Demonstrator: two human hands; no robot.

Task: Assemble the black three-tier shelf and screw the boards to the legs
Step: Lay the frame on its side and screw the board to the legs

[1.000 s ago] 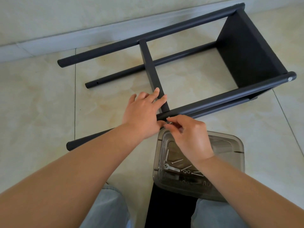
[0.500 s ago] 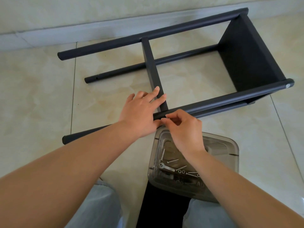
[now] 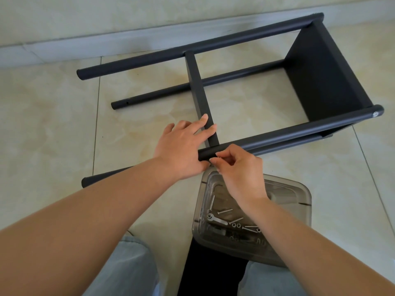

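The black shelf lies on its side on the tiled floor. Its near top leg (image 3: pixel 288 133) runs from lower left to the right. A middle board (image 3: pixel 199 90) stands edge-up between the legs, and an end board (image 3: pixel 320 75) closes the right end. My left hand (image 3: pixel 181 146) rests on the near leg where the middle board joins it, fingers spread over the board's edge. My right hand (image 3: pixel 239 167) pinches something small against the leg's near side; the object itself is hidden by my fingers.
A clear plastic box (image 3: pixel 297 189) with several screws, washers and a small wrench (image 3: pixel 215 218) sits in front of my knees. A loose black board (image 3: pixel 209 272) lies under it between my legs. The wall skirting (image 3: pixel 128 41) runs behind the shelf.
The view has shifted slightly, so the shelf sits lower in frame. My right hand's fingers have shifted a little at the leg. My left hand keeps its hold.
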